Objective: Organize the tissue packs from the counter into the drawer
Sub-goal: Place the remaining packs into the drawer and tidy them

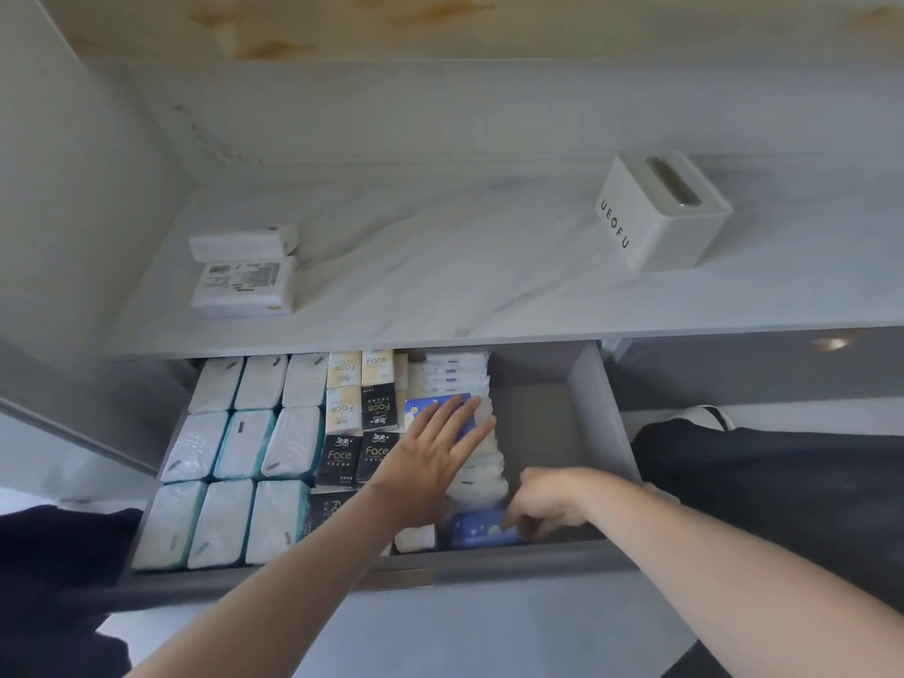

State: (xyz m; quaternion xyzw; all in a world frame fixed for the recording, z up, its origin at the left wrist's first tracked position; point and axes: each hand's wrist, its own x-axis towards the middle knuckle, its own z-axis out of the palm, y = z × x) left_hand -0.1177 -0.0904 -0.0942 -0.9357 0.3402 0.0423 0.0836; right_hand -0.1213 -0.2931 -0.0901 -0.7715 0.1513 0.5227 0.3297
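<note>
The grey drawer (553,423) stands pulled out below the counter (440,266). Its left part is packed with white and teal tissue packs (235,442), and black and cream "Face" packs (362,423) fill the middle. My left hand (435,452) lies flat with straight fingers on a blue pack (440,408) and a row of upright white packs (482,462). Near the drawer's front, my right hand (548,501) pinches a dark blue tissue pack (477,528). Two white packs (244,271) lie stacked at the counter's left.
A white tissue box holder (660,212) marked UEOFU sits at the counter's right. The drawer's right part shows bare grey floor. Dark fabric (763,472) lies right of the drawer, and more dark cloth (54,570) at lower left.
</note>
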